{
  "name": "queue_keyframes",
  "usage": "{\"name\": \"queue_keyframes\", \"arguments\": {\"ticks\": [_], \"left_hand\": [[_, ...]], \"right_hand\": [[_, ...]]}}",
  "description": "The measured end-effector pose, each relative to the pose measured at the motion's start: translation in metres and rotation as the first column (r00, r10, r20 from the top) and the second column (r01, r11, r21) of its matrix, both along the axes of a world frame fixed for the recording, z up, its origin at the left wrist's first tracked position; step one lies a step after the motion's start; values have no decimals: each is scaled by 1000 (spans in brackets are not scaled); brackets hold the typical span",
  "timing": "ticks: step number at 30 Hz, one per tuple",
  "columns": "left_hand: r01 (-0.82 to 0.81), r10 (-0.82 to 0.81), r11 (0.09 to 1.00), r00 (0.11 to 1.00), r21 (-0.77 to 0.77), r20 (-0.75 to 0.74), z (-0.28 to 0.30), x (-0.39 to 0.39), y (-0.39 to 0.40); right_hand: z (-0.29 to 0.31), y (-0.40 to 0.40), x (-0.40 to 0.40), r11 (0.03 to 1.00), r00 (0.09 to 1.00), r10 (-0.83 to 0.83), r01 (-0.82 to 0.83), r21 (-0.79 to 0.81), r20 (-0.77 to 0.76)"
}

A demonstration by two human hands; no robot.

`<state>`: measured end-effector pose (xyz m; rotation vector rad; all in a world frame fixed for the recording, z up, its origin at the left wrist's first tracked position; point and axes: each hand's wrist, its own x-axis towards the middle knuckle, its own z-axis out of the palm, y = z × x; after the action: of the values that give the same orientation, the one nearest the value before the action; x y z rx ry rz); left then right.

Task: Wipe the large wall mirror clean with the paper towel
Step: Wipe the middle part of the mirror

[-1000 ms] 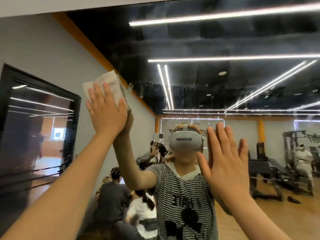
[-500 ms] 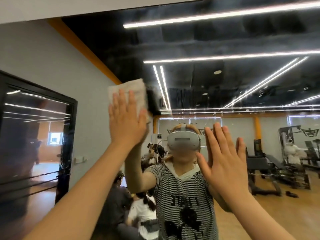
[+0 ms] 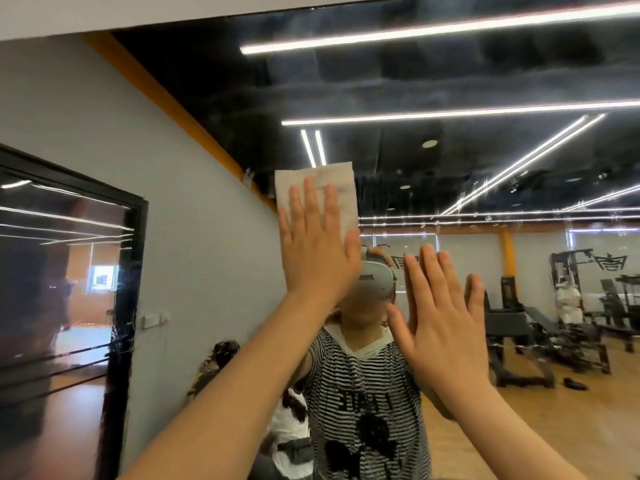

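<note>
The large wall mirror point(image 3: 450, 81) fills nearly the whole view, its top edge running along the frame's top. My left hand point(image 3: 317, 252) lies flat against the glass near the centre and presses a folded white paper towel point(image 3: 341, 188) onto it; the towel sticks out above my fingertips. My right hand point(image 3: 441, 318) is held up flat with spread fingers just right of it, palm at or close to the glass, holding nothing. My own reflection in a striped shirt shows behind both hands. Smears and droplets mark the glass at the right.
A strip of white wall point(image 3: 104, 12) lies above the mirror's top edge. Everything else is reflection: a grey wall with a dark doorway point(image 3: 69, 271) at left, people sitting low behind me, gym machines point(image 3: 571, 323) on a wooden floor at right.
My left hand has slid the paper towel across the glass to the right and slightly down, from the left part to the centre. My right hand has stayed flat in about the same place.
</note>
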<state>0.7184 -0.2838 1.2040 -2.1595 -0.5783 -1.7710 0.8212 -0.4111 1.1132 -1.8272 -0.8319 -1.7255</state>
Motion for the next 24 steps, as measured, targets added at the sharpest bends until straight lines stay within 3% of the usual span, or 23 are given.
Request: {"name": "queue_keyframes", "arguments": {"ticks": [5, 9, 13, 16, 21, 24], "left_hand": [[20, 2, 989, 989, 145, -149, 4, -25, 35], [-16, 16, 999, 1000, -49, -14, 5, -50, 63], [-46, 63, 988, 992, -145, 110, 3, -44, 54], [-45, 69, 981, 990, -190, 122, 4, -28, 27], [22, -22, 1000, 999, 11, -39, -6, 7, -16], [28, -23, 998, 996, 50, -83, -8, 12, -17]], "right_hand": [[1, 0, 1, 1000, 1000, 6, -6, 6, 3], [2, 0, 0, 1000, 1000, 5, -5, 15, 19], [1, 2, -2, 1000, 1000, 4, -5, 30, 28], [1, 2, -2, 1000, 1000, 6, -6, 24, 16], [1, 2, -2, 1000, 1000, 13, -13, 19, 10], [1, -1, -3, 999, 999, 51, -51, 17, -2]]}}
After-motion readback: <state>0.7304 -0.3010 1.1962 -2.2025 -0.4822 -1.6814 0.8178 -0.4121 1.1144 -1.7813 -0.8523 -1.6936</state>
